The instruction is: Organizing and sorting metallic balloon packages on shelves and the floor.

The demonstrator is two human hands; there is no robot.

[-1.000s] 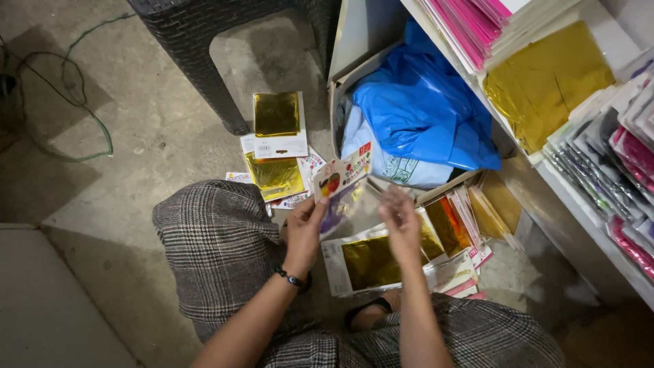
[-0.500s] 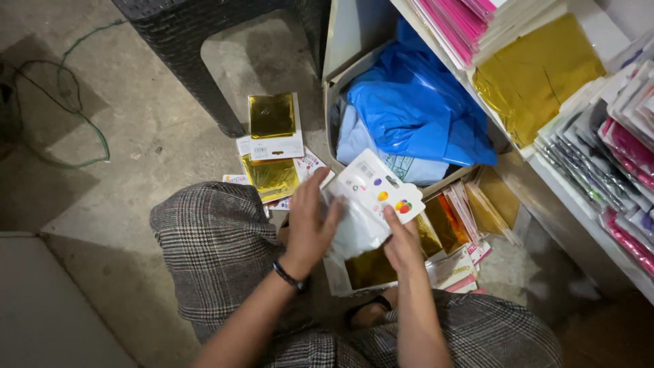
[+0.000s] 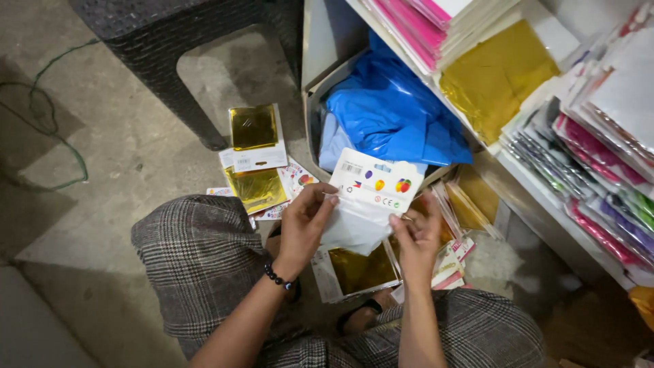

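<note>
I hold a white flat packet (image 3: 368,197) with small coloured shapes printed on its card top, over my lap. My left hand (image 3: 303,228) grips its left edge with thumb and fingers. My right hand (image 3: 417,240) pinches its lower right side. Under the packet, on the floor between my knees, lies a gold foil packet (image 3: 361,269) in clear wrap. More gold foil packets (image 3: 253,153) are stacked on the floor to the left, past my left knee. A beaded bracelet sits on my left wrist.
A box (image 3: 315,88) holds a crumpled blue plastic bag (image 3: 392,116). A white shelf (image 3: 545,197) at the right carries gold, pink and mixed foil packs. A dark woven stool (image 3: 170,41) stands at the top left. A green cable (image 3: 48,129) lies on the concrete floor.
My hands lifted from the gold packets on the floor and brought up the white packet, which now faces me flat; the view has shifted slightly.
</note>
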